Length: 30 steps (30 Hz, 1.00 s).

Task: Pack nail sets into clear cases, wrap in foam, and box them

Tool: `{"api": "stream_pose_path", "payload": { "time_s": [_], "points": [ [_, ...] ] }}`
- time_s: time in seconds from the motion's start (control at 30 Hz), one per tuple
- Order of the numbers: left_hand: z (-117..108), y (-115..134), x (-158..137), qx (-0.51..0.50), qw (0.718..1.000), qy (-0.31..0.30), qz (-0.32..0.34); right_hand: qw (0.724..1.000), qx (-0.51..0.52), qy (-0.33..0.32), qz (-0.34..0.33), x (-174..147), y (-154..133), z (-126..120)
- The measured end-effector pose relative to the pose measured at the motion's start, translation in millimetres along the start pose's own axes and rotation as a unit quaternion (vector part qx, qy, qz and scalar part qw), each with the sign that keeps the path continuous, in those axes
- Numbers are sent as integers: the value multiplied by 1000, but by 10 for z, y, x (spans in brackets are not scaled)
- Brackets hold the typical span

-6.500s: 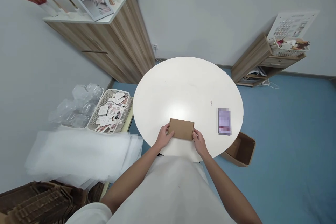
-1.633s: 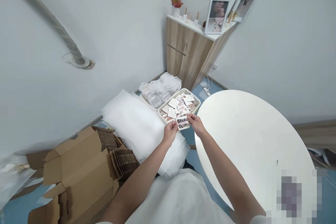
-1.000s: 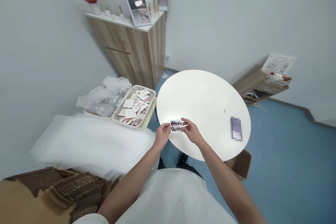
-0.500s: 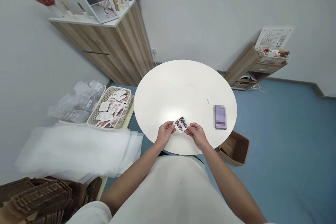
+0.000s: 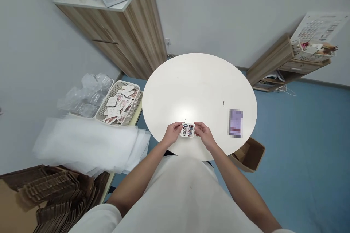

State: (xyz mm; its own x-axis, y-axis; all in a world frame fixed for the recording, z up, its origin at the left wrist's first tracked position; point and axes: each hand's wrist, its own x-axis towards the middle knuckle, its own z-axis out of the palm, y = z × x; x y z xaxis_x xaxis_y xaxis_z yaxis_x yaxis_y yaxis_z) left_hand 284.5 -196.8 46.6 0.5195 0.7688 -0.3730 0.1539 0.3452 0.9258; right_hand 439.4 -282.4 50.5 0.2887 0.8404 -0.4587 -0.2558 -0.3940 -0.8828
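Note:
A small white press-on nail card, with two rows of dark, patterned oval nails on it, is held between my two hands over the near part of the round white table. My left hand pinches its left edge with closed fingers. At the right edge, the fingers of my right hand grip the card the same way. The card's face is turned up toward me. A purple, pixelated stack lies to the right on the tabletop, its details blurred out.
A white basket of printed cards stands left of the table, beside clear plastic packaging. White translucent sheets and folded brown cardboard lie nearer. An open carton sits on the floor at right. Wooden cabinets line the wall.
The card has turned from a slant to nearly square with me, still between both hands. The head view has shifted slightly, so the room appears moved.

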Motion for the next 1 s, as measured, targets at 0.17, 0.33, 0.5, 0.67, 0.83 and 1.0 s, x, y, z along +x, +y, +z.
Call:
{"api": "stream_pose_path", "payload": {
  "time_s": [0.17, 0.33, 0.5, 0.67, 0.83, 1.0],
  "points": [
    [-391, -56, 106, 25, 999, 26, -22, 997, -58, -42, 4, 289, -6, 351],
    [-878, -213, 126, -18, 990, 117, -74, 995, 35, -11, 95, 506, 138, 877],
    [-1318, -427, 183, -39, 984, 153, -84, 982, 97, 44, 155, 725, 389, 1466],
    [-1655, -532, 339, 21, 989, 138, -54, 992, -60, 51, 102, 915, 543, 1874],
    [-1812, -553, 480, 52, 991, 117, -45, 957, -286, 47, 6, 1022, 508, 2080],
    [-1891, -606, 541, 76, 991, 109, -21, 898, -431, 84, -10, 1098, 443, 2137]
  ]
}}
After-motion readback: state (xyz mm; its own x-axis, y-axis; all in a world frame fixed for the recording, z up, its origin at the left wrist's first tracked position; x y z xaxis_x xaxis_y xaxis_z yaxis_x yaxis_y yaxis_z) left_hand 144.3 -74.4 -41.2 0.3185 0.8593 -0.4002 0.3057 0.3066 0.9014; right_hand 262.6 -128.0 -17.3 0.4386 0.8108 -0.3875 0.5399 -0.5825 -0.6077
